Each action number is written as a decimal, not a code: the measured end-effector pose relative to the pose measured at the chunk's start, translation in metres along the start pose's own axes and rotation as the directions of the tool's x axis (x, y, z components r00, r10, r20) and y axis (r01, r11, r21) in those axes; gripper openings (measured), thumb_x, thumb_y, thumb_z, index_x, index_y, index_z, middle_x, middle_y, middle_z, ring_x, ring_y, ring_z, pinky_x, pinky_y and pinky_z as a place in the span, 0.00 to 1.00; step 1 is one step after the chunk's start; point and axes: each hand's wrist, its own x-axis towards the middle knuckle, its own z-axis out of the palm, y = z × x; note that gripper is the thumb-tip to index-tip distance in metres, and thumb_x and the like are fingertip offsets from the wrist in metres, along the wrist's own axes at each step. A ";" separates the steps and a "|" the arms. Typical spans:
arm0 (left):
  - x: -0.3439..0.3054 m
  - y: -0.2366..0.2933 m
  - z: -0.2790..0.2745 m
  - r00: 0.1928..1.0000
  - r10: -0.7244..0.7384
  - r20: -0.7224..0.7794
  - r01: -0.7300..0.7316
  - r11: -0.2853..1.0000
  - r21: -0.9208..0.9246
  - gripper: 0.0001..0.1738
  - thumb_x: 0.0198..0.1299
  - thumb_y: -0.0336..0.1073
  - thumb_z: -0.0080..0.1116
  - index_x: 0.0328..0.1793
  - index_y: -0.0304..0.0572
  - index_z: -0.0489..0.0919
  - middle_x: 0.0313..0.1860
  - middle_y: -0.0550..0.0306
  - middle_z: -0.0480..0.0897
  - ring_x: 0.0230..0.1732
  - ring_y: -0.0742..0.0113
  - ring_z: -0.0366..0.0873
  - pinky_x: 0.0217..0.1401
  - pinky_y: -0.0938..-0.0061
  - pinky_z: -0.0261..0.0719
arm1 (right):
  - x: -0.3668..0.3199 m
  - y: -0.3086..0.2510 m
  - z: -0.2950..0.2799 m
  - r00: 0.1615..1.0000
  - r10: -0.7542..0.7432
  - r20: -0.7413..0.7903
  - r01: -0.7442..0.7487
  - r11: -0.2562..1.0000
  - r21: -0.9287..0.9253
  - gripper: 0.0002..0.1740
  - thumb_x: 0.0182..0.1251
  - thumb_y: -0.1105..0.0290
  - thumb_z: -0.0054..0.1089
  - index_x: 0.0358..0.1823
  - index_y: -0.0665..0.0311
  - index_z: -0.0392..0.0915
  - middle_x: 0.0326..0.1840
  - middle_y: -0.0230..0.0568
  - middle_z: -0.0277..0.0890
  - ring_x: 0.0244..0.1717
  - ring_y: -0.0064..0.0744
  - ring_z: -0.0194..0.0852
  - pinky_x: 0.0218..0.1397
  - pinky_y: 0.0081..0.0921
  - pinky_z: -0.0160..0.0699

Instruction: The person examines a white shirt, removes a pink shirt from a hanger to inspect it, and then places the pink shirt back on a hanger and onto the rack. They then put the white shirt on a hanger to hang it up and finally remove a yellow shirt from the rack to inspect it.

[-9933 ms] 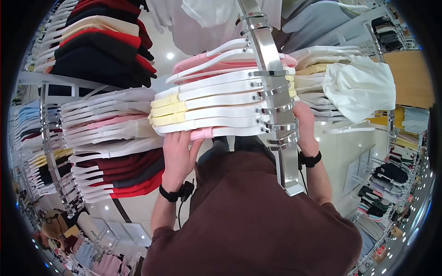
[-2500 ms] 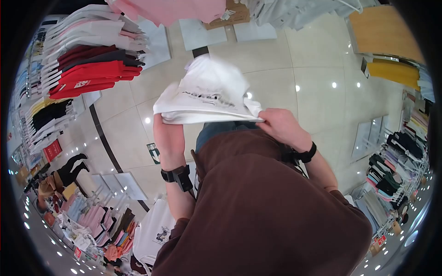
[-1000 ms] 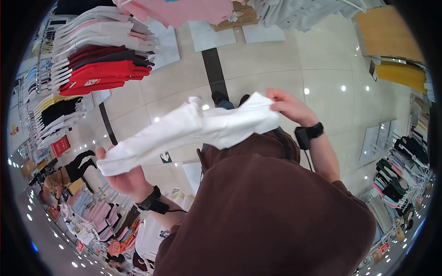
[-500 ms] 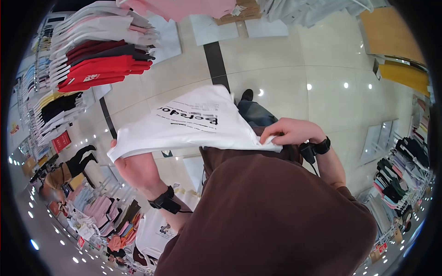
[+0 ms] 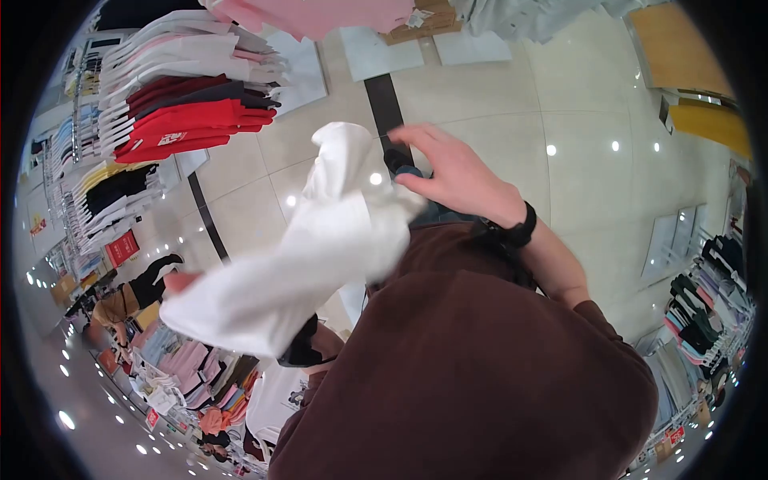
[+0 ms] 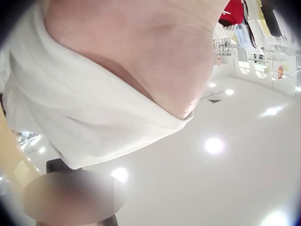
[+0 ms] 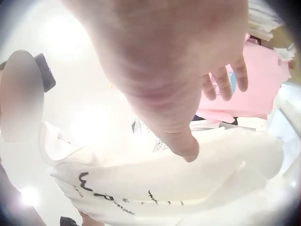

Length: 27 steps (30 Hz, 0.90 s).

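A white T-shirt (image 5: 320, 248), blurred and bunched, hangs across the front of the person's body in the head view. My left hand (image 5: 181, 282) holds its left end, mostly hidden under the cloth. In the left wrist view the palm of that left hand (image 6: 141, 52) shows with the T-shirt (image 6: 94, 117) drawn over its fingers. My right hand (image 5: 464, 176) is off the fabric, its fingers extended and thumb apart. The right wrist view has the right hand (image 7: 174, 70) over the T-shirt (image 7: 225, 174), where black lettering shows.
Red shirts (image 5: 196, 128) and white ones hang on a rack at the upper left. A pink garment (image 5: 320, 14) hangs ahead above a cardboard box (image 5: 422, 22). A wooden panel (image 5: 684, 48) stands at the right. Another person (image 5: 120, 308) is at the far left.
Ten seconds ago both hands were at a rack of hangers. Since half a second ago, my right hand has let go of the T-shirt's hem and moved up; the shirt has swung down and bunched leftward.
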 end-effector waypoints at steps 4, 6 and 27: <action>0.005 -0.082 0.010 0.469 0.838 -0.281 0.613 -0.080 0.786 0.31 0.83 0.56 0.57 0.86 0.58 0.72 0.38 0.62 0.89 0.29 0.71 0.86 0.30 0.76 0.82 | 0.017 -0.006 0.021 0.956 -0.291 -0.043 0.286 0.953 -0.105 0.33 0.68 0.62 0.76 0.72 0.60 0.77 0.75 0.51 0.74 0.74 0.59 0.72 0.75 0.49 0.75; 0.009 -0.085 0.011 0.447 0.872 -0.199 0.834 -0.326 0.444 0.35 0.84 0.58 0.54 0.93 0.66 0.66 0.44 0.60 0.90 0.28 0.68 0.84 0.29 0.71 0.80 | 0.016 0.006 0.032 0.917 -0.396 0.047 0.398 0.904 -0.159 0.30 0.67 0.63 0.76 0.69 0.61 0.79 0.78 0.53 0.72 0.79 0.59 0.69 0.78 0.48 0.74; 0.037 -0.141 0.073 0.369 0.833 0.413 0.870 -0.466 0.162 0.51 0.74 0.58 0.65 0.96 0.50 0.57 0.98 0.39 0.42 0.94 0.35 0.51 0.94 0.32 0.45 | -0.079 0.036 -0.027 0.933 0.164 -0.322 -0.131 0.984 0.120 0.16 0.65 0.76 0.78 0.37 0.63 0.73 0.38 0.41 0.84 0.37 0.36 0.81 0.42 0.32 0.79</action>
